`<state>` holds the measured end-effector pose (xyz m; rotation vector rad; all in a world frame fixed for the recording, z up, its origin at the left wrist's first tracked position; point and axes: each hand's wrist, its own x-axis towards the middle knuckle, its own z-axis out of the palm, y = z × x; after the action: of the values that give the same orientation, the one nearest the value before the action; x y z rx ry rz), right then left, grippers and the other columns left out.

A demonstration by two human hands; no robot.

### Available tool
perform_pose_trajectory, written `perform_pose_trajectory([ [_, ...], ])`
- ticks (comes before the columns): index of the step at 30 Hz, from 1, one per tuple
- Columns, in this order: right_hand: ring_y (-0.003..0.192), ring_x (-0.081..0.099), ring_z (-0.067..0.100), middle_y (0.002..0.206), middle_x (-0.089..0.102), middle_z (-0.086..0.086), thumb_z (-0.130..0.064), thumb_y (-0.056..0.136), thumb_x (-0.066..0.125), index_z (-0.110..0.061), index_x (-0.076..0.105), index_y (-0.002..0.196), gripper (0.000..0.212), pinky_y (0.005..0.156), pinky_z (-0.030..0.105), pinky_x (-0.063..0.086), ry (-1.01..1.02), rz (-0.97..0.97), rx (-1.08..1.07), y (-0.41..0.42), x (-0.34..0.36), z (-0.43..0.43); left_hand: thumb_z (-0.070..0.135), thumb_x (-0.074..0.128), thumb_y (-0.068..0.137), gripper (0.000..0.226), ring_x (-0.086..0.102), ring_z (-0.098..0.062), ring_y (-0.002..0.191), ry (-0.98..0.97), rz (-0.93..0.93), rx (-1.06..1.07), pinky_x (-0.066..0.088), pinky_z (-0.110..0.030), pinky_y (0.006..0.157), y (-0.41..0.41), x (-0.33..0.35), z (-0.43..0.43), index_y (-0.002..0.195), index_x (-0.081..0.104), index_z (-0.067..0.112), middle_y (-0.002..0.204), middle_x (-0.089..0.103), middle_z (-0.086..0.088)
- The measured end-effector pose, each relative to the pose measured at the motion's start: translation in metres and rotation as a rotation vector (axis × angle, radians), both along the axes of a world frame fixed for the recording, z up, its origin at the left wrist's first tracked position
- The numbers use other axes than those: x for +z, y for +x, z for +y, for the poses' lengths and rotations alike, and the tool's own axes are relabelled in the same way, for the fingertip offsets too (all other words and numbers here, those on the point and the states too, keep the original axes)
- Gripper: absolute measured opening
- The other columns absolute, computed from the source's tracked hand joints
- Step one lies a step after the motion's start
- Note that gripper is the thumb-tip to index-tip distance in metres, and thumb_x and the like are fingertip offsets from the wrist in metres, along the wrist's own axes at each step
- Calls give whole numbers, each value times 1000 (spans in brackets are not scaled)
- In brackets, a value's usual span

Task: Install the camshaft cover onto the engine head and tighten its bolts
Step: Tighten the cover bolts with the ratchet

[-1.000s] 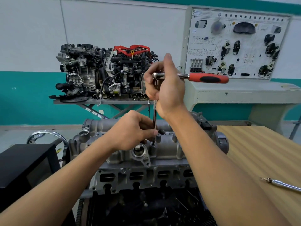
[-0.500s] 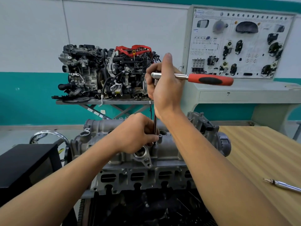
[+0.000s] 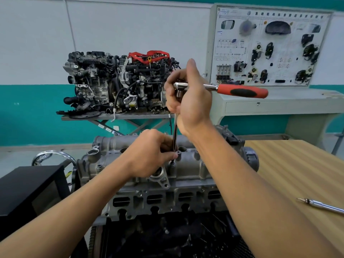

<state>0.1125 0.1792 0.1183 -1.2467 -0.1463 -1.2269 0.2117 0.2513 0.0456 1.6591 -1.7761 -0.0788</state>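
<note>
Right hand grips ratchet head; left hand pinches its extension, upright on a cover bolt.

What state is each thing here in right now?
Camshaft cover: seated on the engine head.
Ratchet: handle level, head gripped by right hand.
Extension bar: upright, tip on the cover, pinched by left hand.
Spare tool: lying flat on wooden table.

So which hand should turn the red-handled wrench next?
Probably the right hand: it grips the head of the ratchet, whose red handle sticks out on its side. The left hand is low down, pinching the extension bar near the camshaft cover.
</note>
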Motion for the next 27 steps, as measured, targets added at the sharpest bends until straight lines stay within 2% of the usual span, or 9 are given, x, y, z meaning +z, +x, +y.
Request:
perform_pose_trajectory([
  [4, 35, 28, 10, 57, 48, 6, -31, 108, 32, -6, 55, 71, 50, 40, 20, 15, 59, 17, -32, 3, 33, -12, 18, 77, 86, 18, 73, -2, 76, -87, 101, 88, 61, -25, 78, -2, 19, -12, 102, 77, 9, 89, 78, 3],
  [7, 35, 27, 11, 60, 49, 8, -32, 108, 32, -6, 56, 73, 50, 40, 20, 18, 15, 37, -60, -2, 52, -21, 15, 78, 85, 12, 76, -15, 74, 30, 127, 31, 63, -36, 76, -8, 44, -25, 94, 77, 6, 79, 78, -3],
  [10, 35, 26, 10, 57, 49, 7, -32, 108, 31, -7, 57, 71, 51, 38, 18, 18, 2, 53, -37, -20, 44, -32, 14, 80, 83, 10, 75, -22, 71, 147, 38, -61, 63, -38, 71, -24, 53, -39, 86, 77, 4, 74, 78, -6],
  [12, 34, 24, 10, 55, 48, 5, -34, 108, 31, -8, 55, 70, 51, 38, 17, 17, 69, 50, -6, -35, 30, -43, 18, 80, 83, 15, 74, -18, 69, 195, -64, -86, 61, -32, 67, -36, 48, -49, 87, 77, 4, 76, 78, -6],
  [14, 33, 24, 9, 54, 47, 4, -34, 107, 31, -9, 55, 69, 51, 39, 17, 14, 133, 37, 11, -49, 18, -53, 21, 80, 83, 15, 65, -5, 56, 235, -142, -108, 53, -19, 57, -45, 41, -57, 84, 76, 6, 77, 78, -5],
  [15, 33, 23, 9, 54, 47, 4, -35, 107, 31, -9, 54, 69, 52, 39, 18, 13, 153, 24, 18, -54, 13, -57, 21, 80, 84, 14, 62, -4, 53, 247, -156, -121, 51, -19, 57, -48, 38, -61, 81, 75, 7, 77, 78, -5],
  [18, 32, 22, 8, 52, 46, 2, -35, 107, 29, -10, 54, 66, 55, 38, 17, 12, 166, -12, 55, -64, 4, -66, 21, 81, 83, 9, 70, -14, 67, 241, -158, -143, 56, -28, 72, -51, 32, -69, 79, 74, 16, 74, 77, -1],
  [22, 32, 24, 8, 53, 47, 2, -35, 107, 30, -13, 59, 60, 59, 36, 16, 18, 129, -10, 82, -65, 2, -71, 20, 81, 82, 13, 71, -6, 66, 229, -100, -173, 56, -24, 70, -50, 28, -70, 75, 72, 24, 71, 76, 6],
  [27, 32, 26, 7, 53, 49, 3, -36, 106, 30, -10, 63, 64, 59, 36, 15, 17, 108, 48, 264, -59, 3, -75, 20, 83, 81, 12, 74, -14, 71, 194, -72, -157, 59, -35, 75, -48, 23, -69, 82, 75, 10, 74, 77, 1],
])
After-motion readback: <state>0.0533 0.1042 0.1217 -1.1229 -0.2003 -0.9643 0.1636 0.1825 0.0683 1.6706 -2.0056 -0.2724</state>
